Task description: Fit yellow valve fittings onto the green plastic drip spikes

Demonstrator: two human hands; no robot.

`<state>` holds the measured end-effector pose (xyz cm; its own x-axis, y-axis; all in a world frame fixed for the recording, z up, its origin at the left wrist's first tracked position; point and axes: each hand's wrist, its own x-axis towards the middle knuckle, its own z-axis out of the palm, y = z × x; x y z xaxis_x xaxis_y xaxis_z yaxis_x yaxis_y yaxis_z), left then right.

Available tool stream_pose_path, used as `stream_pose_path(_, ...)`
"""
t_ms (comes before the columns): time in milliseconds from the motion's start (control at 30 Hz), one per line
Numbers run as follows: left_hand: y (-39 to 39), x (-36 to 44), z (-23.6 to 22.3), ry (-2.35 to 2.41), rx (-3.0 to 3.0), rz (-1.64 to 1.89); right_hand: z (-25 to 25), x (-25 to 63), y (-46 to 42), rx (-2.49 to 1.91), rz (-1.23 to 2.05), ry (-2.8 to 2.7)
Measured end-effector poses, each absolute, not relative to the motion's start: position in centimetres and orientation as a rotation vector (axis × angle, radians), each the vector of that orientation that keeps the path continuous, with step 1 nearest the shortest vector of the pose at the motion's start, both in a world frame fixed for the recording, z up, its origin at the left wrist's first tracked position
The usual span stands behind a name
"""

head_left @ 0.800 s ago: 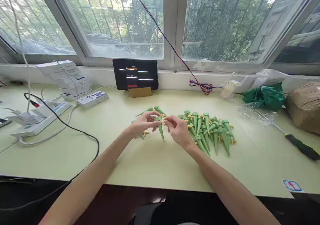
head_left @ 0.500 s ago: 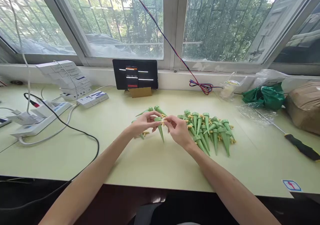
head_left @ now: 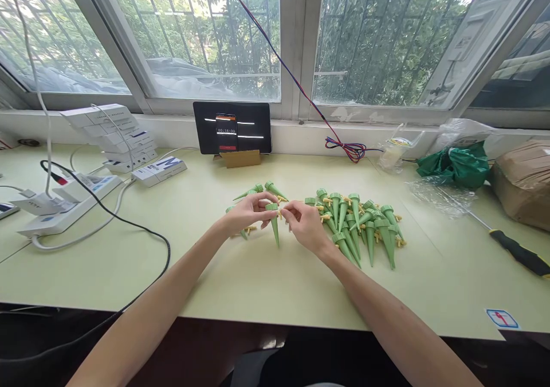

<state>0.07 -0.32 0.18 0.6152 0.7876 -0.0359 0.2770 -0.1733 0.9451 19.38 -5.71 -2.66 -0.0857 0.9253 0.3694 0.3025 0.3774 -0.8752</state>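
We've got both hands raised just over the surface [head_left: 258, 289], close together near the middle, a narrow gap between their fingertips. The left hand [head_left: 249, 210] grips a green spike [head_left: 275, 232] by its ribbed cap, thumb and fingers around it, so the spike hangs tip down, leaning slightly, between the two hands. The right hand [head_left: 306, 225] pinches at the yellow fitting [head_left: 280, 213] on the cap's right side (fingers cover most of it, so we can't tell how far it sits in).

Just beyond and beside the left hand we see a few loose spikes [head_left: 248, 192]; just right of the right hand lies the big pile of spikes [head_left: 365, 226], caps mostly away from us, yellow fittings poking out.

Text: the dark tablet [head_left: 254, 129] at the back shows a phone-shaped panel reading "00:18:00" above a red bar. The flat white box [head_left: 160, 171] has a large blue "M"; its other lettering we can't make out. Print on the stacked boxes [head_left: 124, 137] is too small for us. The sticker [head_left: 502, 318] at the front right has a blue border and a red mark, unclear to us.
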Motion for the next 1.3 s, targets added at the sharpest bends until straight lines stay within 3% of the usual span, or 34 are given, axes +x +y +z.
stream_pose_path(1300,-0.31,0.02,0.23,0.902,1.681,0.603,-2.49,19.41,-5.60,-1.081,0.793,-1.614)
